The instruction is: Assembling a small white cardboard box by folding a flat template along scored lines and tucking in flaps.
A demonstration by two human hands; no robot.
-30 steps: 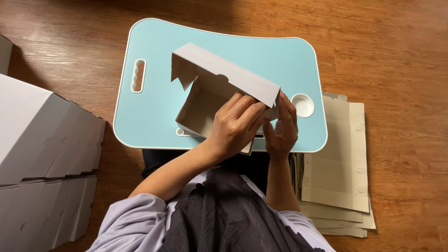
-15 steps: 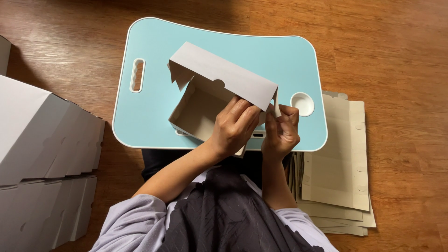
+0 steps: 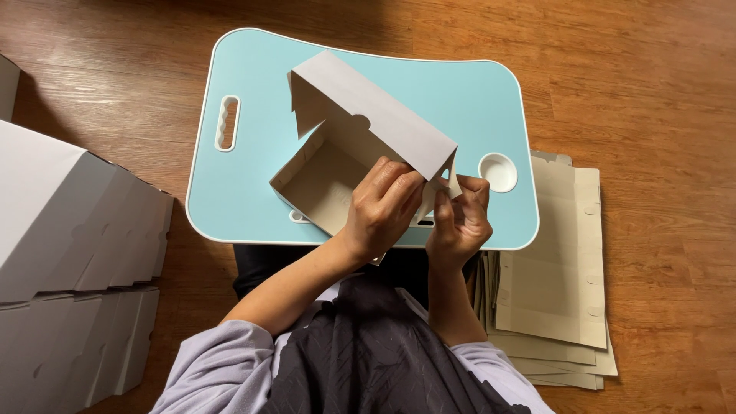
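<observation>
Sitting over a light blue lap surface (image 3: 253,192) on the wooden floor (image 3: 644,84), the person works a half-folded grey cardboard box (image 3: 322,180). The left hand (image 3: 381,211) has its grip closed over the box's near right corner; the right hand (image 3: 460,218) pinches a small flap there between fingertips. The box rests open on the surface, its lid (image 3: 368,115) tilted up behind. To the right a stack of flat cardboard blanks (image 3: 556,268) lies on the floor; folded boxes (image 3: 69,245) are piled at the left.
</observation>
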